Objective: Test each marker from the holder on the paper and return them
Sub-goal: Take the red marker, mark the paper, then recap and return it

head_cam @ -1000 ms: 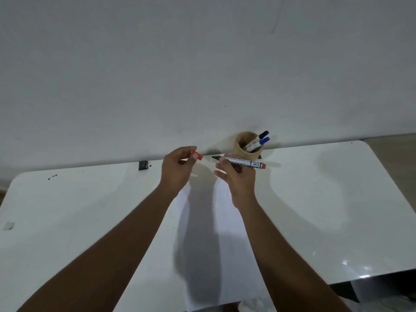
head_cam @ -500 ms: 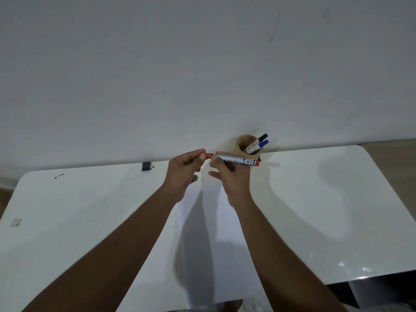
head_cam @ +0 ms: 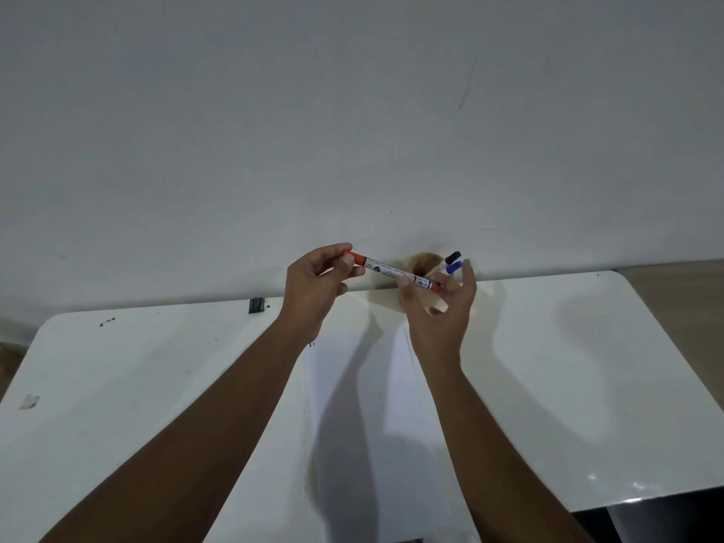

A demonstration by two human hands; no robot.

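Observation:
A red marker (head_cam: 393, 271) with a white barrel is capped and held level above the far table edge. My left hand (head_cam: 313, 290) pinches its red cap end between thumb and fingers. My right hand (head_cam: 440, 311) is under the marker's other end with its fingers spread apart; that end rests against the fingers. Just behind stands the brown round holder (head_cam: 423, 262), with a black marker (head_cam: 453, 255) and a blue marker (head_cam: 454, 267) sticking out of it. A white sheet of paper (head_cam: 352, 389) lies on the white table (head_cam: 568, 386) below my hands.
The wall runs right behind the holder. A small black object (head_cam: 255, 305) sits at the table's far edge to the left, and a small scrap (head_cam: 29, 401) lies near the left edge. The table's right front corner drops off to dark floor.
The red cap in my left hand has gone onto the marker. Both hands rose toward the holder, and my right hand's fingers have spread off the barrel.

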